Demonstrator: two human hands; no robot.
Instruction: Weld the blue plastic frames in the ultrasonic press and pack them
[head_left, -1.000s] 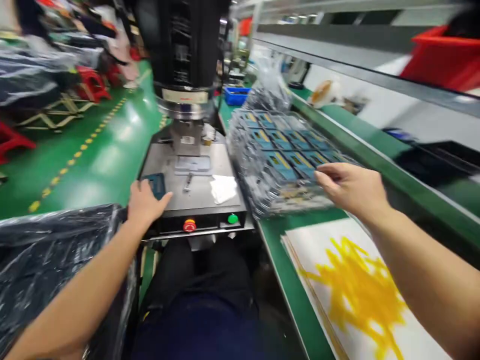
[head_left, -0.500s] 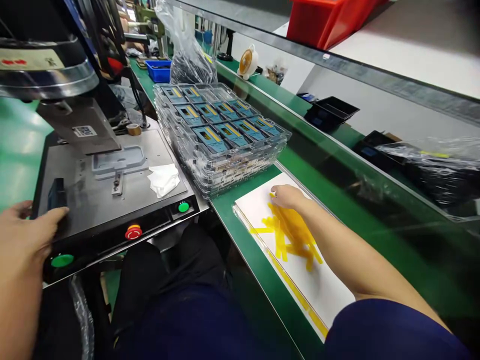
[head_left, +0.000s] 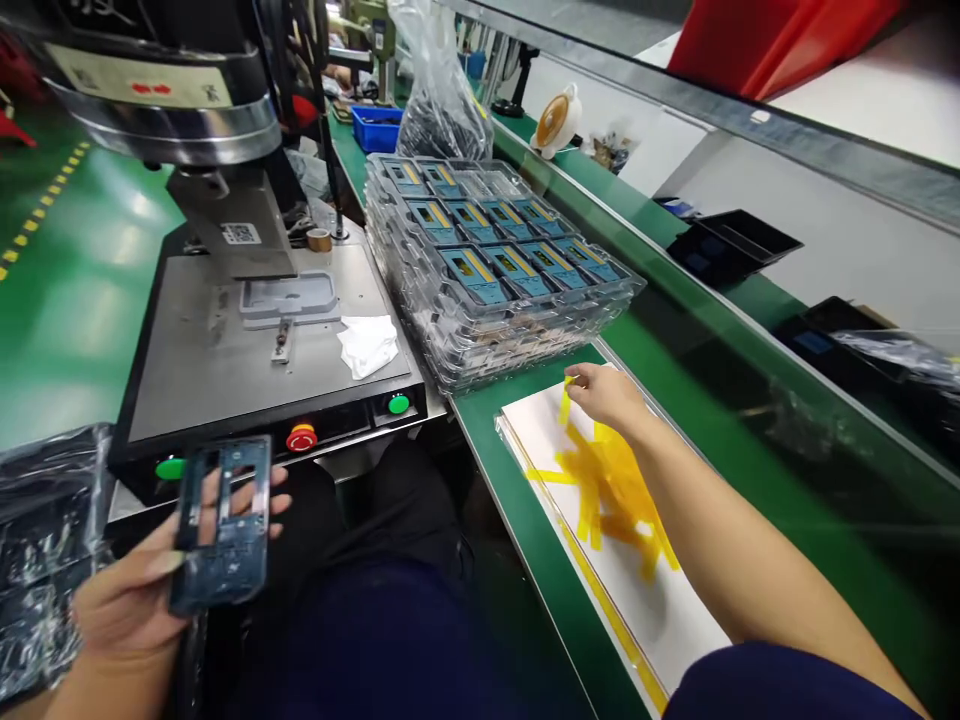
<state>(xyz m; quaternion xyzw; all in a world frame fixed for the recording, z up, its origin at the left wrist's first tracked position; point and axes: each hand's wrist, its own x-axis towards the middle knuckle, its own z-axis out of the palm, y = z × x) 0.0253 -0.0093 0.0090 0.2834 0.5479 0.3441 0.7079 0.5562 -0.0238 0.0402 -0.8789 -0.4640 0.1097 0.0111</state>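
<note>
My left hand (head_left: pixel 146 590) grips a dark blue-grey plastic housing (head_left: pixel 225 565) with rectangular cut-outs, held up in front of the press base. The thumb lies on its near edge and fingers show behind the openings. Over on the right, my right hand (head_left: pixel 611 395) pinches a yellow strip (head_left: pixel 565 400) that hangs from the fingertips. Beneath that hand, a loose heap of yellow strips (head_left: pixel 592 490) lies on a white board (head_left: pixel 645 625). Clear trays (head_left: pixel 517 335) stacked beyond the board carry rows of similar housings, each with a yellow stripe.
The press head (head_left: pixel 172 110) hangs over a grey fixture (head_left: pixel 289 300) on the metal base plate. A white cloth (head_left: pixel 367 345), green buttons and a red stop button (head_left: pixel 302 437) are close by. A plastic-wrapped pack (head_left: pixel 52 560) stands at the left; a metal rail crosses the upper right.
My left hand has lifted the housing off the press base and brought it nearer to me. My right hand has raised a yellow strip from the heap. The view has swung left.
</note>
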